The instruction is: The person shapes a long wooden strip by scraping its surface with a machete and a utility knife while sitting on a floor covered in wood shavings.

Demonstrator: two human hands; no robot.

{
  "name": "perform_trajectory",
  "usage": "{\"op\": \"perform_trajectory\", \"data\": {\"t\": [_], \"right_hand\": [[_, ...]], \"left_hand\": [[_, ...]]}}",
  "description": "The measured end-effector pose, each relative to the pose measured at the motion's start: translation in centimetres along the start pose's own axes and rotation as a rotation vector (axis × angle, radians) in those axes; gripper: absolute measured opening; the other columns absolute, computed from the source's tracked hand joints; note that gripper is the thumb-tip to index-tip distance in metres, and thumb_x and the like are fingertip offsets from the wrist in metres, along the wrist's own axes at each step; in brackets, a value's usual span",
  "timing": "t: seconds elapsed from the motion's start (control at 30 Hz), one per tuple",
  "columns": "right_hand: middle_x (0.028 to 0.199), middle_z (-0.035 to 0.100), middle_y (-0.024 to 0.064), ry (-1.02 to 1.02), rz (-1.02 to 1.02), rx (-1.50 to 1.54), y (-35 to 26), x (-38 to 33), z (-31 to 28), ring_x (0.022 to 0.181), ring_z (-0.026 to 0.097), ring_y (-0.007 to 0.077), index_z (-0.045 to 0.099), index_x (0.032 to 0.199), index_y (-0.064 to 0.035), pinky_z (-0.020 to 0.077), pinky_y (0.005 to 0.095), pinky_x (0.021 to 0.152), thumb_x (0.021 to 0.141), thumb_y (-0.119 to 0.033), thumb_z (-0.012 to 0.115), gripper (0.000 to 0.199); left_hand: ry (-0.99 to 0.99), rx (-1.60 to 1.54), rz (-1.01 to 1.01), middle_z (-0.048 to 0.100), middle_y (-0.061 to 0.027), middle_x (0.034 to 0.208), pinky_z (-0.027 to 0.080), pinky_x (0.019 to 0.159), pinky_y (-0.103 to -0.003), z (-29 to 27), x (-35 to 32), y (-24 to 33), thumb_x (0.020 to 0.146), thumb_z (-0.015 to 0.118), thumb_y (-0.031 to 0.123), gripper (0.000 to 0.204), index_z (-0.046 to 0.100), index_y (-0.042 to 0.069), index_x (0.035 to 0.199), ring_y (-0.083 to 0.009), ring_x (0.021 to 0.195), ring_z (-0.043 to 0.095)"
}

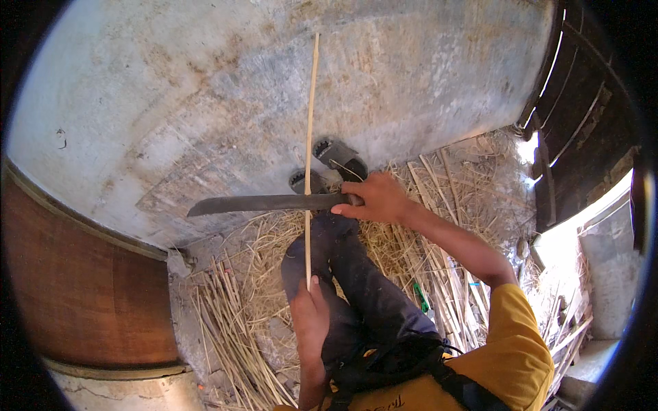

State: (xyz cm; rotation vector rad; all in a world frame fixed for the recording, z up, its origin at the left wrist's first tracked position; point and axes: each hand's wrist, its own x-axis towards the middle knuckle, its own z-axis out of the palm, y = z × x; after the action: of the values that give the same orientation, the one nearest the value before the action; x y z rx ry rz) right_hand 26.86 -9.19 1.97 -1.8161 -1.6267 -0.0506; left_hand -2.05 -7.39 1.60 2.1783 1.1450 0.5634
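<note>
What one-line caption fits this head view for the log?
Seated person's left hand holds a thin cane strip upright while the right hand lays a machete across it, above scattered straw.

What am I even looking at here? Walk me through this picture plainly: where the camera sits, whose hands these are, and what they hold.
There is one picture only, from a wide fisheye camera worn on a person's head and looking down, so straight edges bend near the rim. No machine is at work here, just a person's two bare hands.

The right hand grips the handle of a long dark blade, held crosswise. The left hand, lower down, holds the near end of a thin pale stick that runs up the picture, away from the person. Blade and stick cross; whether they touch I cannot tell.

Below are the person's legs in dark trousers and dark sandals. Dry straw and split canes litter the ground. Ahead is a grey concrete surface, and a reddish-brown curved wall stands at left.
</note>
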Motion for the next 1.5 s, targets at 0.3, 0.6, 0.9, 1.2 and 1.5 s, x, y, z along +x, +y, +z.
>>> {"op": "perform_trajectory", "data": {"t": [0.3,0.6,0.9,1.2,1.5], "right_hand": [[0.063,0.066,0.0119,-0.043,0.014,-0.074,0.3,0.9,-0.6,0.061,0.068,0.0359,0.067,0.091,-0.0115,0.0525,0.0474,0.058,0.090,-0.070,0.061,0.058],[0.065,0.065,0.0131,-0.151,0.011,-0.048,-1.4,0.2,-0.6,0.062,0.067,0.0367,0.068,0.094,-0.0108,0.0508,0.0470,0.059,0.091,-0.068,0.060,0.058],[0.058,0.057,0.0120,-0.050,0.096,0.172,0.2,2.0,0.0,0.057,0.062,0.0355,0.065,0.093,-0.0089,0.0463,0.0445,0.055,0.091,-0.063,0.064,0.054],[0.064,0.063,0.0105,-0.120,0.014,-0.002,-1.0,-0.8,0.1,0.069,0.068,0.0358,0.062,0.084,-0.0092,0.0518,0.0496,0.062,0.092,-0.072,0.056,0.063],[0.059,0.061,0.0084,-0.015,-0.058,-0.028,-1.2,-1.8,2.8,0.061,0.065,0.0360,0.062,0.079,-0.0101,0.0505,0.0467,0.058,0.076,-0.047,0.079,0.041]], "left_hand": [[0.033,0.064,0.057,0.054,-0.0262,0.065,0.038,0.056,-0.053,0.3,-0.1,0.0,0.109,0.048,0.026,0.035,0.060,-0.006,0.098,-0.0469,0.058,0.054],[-0.043,0.084,-0.071,0.063,-0.0335,0.078,0.043,0.067,-0.062,-0.5,0.1,0.9,0.108,0.047,0.027,0.035,0.060,-0.004,0.100,-0.0557,0.075,0.059],[0.043,0.091,0.049,0.052,-0.0222,0.060,0.036,0.051,-0.050,0.4,0.1,-0.9,0.110,0.046,0.026,0.037,0.060,-0.007,0.100,-0.0403,0.051,0.053],[-0.014,-0.066,-0.126,0.059,-0.0310,0.074,0.041,0.063,-0.057,-1.1,0.2,1.0,0.108,0.047,0.030,0.037,0.056,-0.002,0.093,-0.0534,0.073,0.057],[-0.017,-0.224,-0.051,0.050,-0.0125,0.065,0.039,0.057,-0.040,-0.2,0.2,-0.3,0.110,0.048,0.034,0.039,0.055,0.001,0.089,-0.0257,0.060,0.049]]}}
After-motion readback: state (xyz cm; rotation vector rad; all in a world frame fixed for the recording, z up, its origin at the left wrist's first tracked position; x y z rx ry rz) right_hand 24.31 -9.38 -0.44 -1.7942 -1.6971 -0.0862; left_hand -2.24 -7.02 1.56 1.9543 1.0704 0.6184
